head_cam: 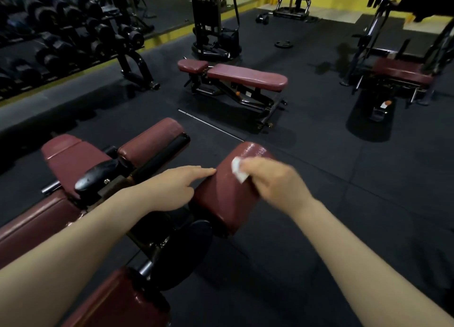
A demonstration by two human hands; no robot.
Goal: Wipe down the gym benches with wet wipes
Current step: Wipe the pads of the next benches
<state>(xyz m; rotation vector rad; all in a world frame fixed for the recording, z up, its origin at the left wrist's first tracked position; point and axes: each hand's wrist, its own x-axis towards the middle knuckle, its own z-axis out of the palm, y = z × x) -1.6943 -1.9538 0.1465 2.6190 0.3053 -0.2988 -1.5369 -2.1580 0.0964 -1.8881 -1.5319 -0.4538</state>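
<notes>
While the right hand (275, 179) pinches a small white wet wipe (237, 170) in curled fingers and holds it against the top of a maroon roller pad (229, 191), the left hand (177, 183) lies with its fingers straight and flat, the fingertips touching the pad's left edge and holding nothing. The pad's far end, beyond the wipe, shines as if wet. This pad is the right-hand roller of the near bench (36, 218), whose maroon cushions run off to the pad's left and toward the lower edge of the view; a second maroon roller (149, 139) sits just left of the pad, past a black frame bar (162, 157). Farther away than the pad, across the dark rubber floor (344, 179), stands a flat maroon bench (245, 77), and well to the pad's right another maroon bench (400, 72) sits under a rack. Far to the pad's left, a dumbbell rack (61, 36) lines the wall.
</notes>
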